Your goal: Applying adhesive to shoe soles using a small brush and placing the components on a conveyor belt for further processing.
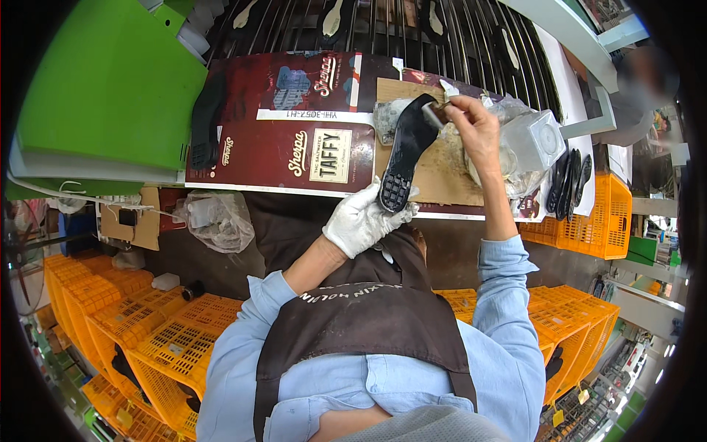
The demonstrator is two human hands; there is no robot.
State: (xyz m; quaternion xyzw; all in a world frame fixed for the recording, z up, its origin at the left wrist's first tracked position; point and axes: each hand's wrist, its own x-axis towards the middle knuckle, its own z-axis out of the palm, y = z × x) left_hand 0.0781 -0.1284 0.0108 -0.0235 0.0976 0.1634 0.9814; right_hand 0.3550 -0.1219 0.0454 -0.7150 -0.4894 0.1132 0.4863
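My left hand (364, 221), in a white glove, holds a black shoe sole (416, 140) by its lower, lug-patterned end. The sole tilts up and to the right over a brown cardboard sheet (445, 180). My bare right hand (475, 129) pinches a small brush-like tool (435, 114) with a pale end, right at the sole's upper end. Its exact kind is blurred, and I cannot tell whether it touches the sole. A clear plastic container (541, 136) sits beside my right wrist, among crumpled plastic. Left of the held sole lies a pale, stained wad (388, 120).
Flattened red printed cardboard (317, 151) covers the bench. Another black sole (208, 121) lies at its left, and several soles (568, 184) at its right. Beyond is a rack of metal rods (294, 37) carrying soles. A green panel (103, 96) and orange crates (173, 342) stand around me.
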